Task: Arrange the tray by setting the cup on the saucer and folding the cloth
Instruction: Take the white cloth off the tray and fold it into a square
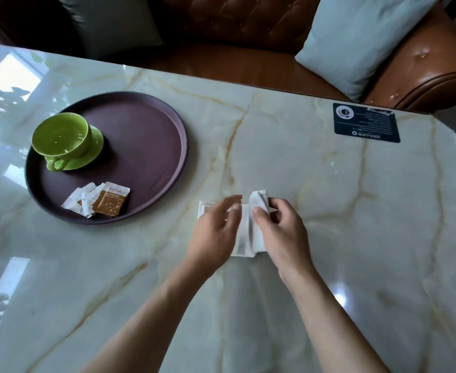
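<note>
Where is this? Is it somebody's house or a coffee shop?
Probably a coffee shop: a round serving tray with sugar packets, a printed card stuck on the marble table, and a leather sofa for seating.

On the marble bench point(329, 184) a white cloth point(245, 232) lies partly folded. The left hand point(213, 232) presses flat on it; the right hand point(280, 227) pinches a raised fold between thumb and fingers. On the round brown tray point(146, 146) a green cup point(60, 137) sits on its saucer point(95, 146), with sugar packets point(97, 203) nearby.
</note>
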